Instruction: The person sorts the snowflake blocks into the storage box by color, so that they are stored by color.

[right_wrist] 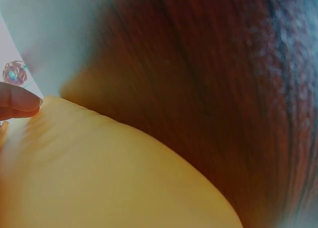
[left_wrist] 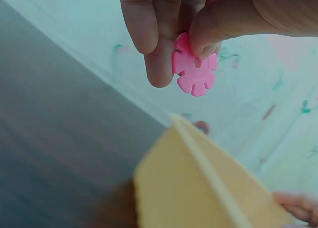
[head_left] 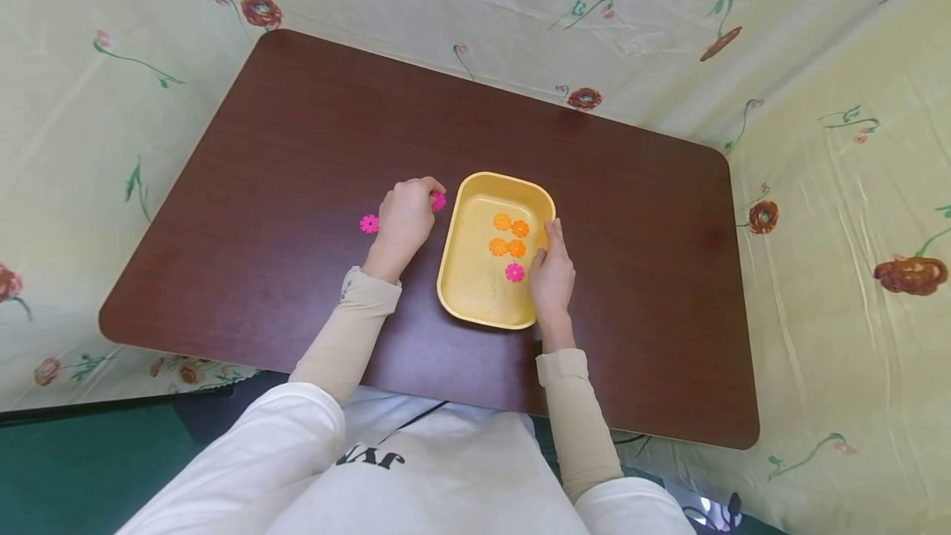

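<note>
A yellow tray [head_left: 475, 192] sits mid-table on the dark brown table [head_left: 297, 130]. Inside lie several orange flower-shaped discs [head_left: 509, 236] and one pink disc [head_left: 514, 272]. My left hand [head_left: 406, 217] hovers just left of the tray and pinches a pink flower disc [head_left: 438, 201] between thumb and fingers; the left wrist view shows that disc [left_wrist: 194, 72] above the tray's rim [left_wrist: 198, 153]. Another pink disc [head_left: 369, 224] lies on the table left of that hand. My right hand [head_left: 551, 271] holds the tray's right rim, its fingertip [right_wrist: 20, 101] on the yellow wall [right_wrist: 99, 168].
A pale floral cloth [head_left: 832, 188] surrounds the table on all sides. The table's far edge and right edge are some way from the tray. My lap in white clothing [head_left: 416, 469] is at the near edge.
</note>
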`<state>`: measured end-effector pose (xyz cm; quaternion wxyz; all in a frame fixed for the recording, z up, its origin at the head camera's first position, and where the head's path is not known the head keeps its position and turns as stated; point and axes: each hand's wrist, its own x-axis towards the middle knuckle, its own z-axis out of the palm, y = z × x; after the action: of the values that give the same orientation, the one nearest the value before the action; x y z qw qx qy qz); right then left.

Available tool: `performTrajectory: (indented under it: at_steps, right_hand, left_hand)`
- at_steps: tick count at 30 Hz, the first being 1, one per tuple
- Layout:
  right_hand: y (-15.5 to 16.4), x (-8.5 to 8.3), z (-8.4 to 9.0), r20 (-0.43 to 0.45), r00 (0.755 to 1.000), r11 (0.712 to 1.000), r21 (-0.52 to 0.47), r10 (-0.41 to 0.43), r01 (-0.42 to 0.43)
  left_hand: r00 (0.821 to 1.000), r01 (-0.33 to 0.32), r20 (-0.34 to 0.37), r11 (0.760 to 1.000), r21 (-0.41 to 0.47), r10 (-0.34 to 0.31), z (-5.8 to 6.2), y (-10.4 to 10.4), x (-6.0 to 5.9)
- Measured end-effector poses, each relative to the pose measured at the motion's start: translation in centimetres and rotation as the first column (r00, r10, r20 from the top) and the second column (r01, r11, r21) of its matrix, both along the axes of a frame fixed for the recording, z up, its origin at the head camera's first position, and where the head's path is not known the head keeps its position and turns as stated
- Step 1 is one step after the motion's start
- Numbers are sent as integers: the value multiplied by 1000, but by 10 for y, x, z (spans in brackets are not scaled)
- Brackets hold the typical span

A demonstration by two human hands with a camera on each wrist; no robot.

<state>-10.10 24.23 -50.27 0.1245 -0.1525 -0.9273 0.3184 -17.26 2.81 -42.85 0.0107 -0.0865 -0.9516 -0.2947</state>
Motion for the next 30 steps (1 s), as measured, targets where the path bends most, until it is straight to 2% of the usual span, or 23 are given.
performTrajectory:
  at_steps: [7,16,20,26,30]
  right_hand:
    - [0,1,0,-5,1000,1000,5,7,-7]
    - [1,0,-1,-12,1000,1000,10,6,-6]
    - [1,0,-1,-19,1000,1000,7,5,-5]
    - [2,-1,-3,-56,998,1000,20,8,-7]
    - [2,0,-4,-69,998,1000,23,8,-6]
  left_hand:
    - [998,67,23,998,-12,-66,13,29,1]
    - [987,148,75,987,-66,-143,13,59,2]
    - [978,190,108,978,-83,-181,13,72,5]
    - [959,272,108,956,-109,-261,12,89,10]
    - [938,321,181,937,-140,-294,6,98,10]
